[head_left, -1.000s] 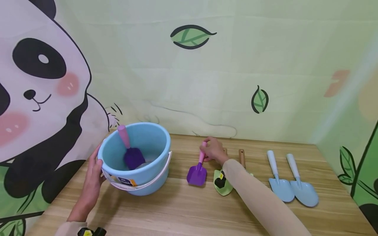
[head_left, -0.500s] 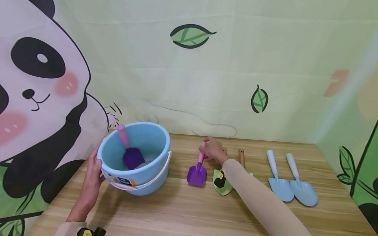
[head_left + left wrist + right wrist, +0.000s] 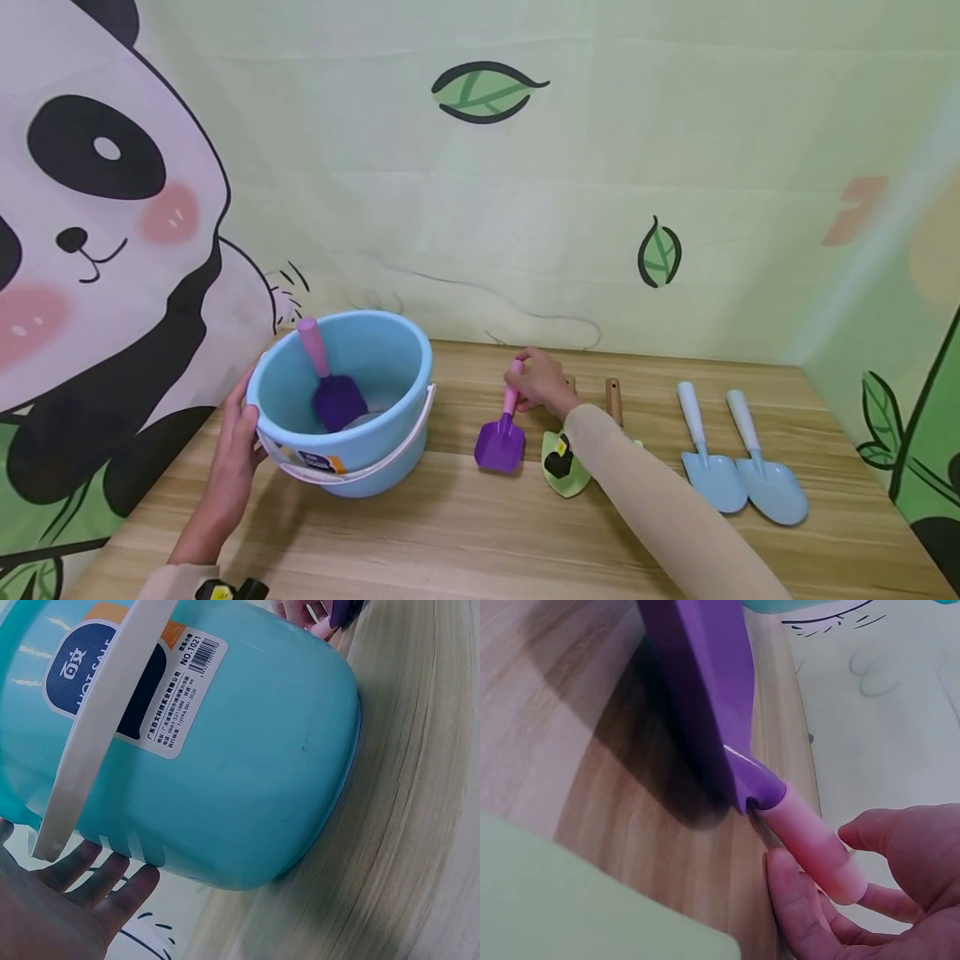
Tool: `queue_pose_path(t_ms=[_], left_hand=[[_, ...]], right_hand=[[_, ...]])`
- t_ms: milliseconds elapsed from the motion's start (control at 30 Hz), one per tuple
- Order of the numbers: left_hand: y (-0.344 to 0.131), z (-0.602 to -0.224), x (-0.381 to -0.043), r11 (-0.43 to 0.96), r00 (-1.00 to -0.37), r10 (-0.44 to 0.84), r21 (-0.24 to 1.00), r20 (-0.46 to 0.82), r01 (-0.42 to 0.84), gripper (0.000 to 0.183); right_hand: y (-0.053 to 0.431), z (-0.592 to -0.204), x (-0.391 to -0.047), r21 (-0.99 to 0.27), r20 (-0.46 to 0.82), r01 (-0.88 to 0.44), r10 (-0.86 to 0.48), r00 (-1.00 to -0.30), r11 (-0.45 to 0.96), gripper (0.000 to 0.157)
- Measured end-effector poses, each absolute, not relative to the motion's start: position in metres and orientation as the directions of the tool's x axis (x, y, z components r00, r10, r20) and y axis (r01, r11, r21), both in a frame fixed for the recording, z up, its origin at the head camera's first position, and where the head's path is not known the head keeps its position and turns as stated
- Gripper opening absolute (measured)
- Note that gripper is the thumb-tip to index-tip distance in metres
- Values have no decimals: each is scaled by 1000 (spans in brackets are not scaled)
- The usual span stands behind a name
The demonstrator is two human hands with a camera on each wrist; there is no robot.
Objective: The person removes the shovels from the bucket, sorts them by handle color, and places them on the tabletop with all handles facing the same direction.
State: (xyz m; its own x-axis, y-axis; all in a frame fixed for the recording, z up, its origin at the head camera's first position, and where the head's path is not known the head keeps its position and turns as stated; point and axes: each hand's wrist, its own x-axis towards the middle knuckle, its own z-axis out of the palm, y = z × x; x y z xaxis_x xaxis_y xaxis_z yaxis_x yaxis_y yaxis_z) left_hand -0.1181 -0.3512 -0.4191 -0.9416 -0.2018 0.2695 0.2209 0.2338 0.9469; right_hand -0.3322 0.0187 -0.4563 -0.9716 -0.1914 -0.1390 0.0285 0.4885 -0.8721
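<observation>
A light blue bucket (image 3: 341, 400) stands on the left of the wooden table, its white handle hanging at the front. My left hand (image 3: 234, 442) rests against its left side; in the left wrist view the fingers (image 3: 127, 900) look straight and touch the wall. Inside the bucket leans a purple toy shovel with a pink handle (image 3: 313, 346). My right hand (image 3: 542, 382) pinches the pink handle of a second purple shovel (image 3: 500, 444) between thumb and fingers. In the right wrist view this shovel (image 3: 727, 697) has its blade over the table with a dark shadow beneath.
Right of the held shovel lie green trowels (image 3: 564, 475) with brown handles, partly hidden by my right sleeve. Two light blue trowels (image 3: 716, 483) lie farther right. A printed backdrop (image 3: 480, 208) with a panda and leaves rises behind the table (image 3: 480, 542).
</observation>
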Motion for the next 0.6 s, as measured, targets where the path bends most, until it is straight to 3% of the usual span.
queue_pose_path(t_ms=[300,600], left_hand=[[-352,-420,-117,221,-943,-198,949,269,224,56],[-352,-421,-119,225,-940,-194,946,279,234,56]], right_hand=[[21,-445,-334,-825,-183,11,-248,-951,565,59],[28,-434,-335,-793,-163,-39,-274,-948,608,57]])
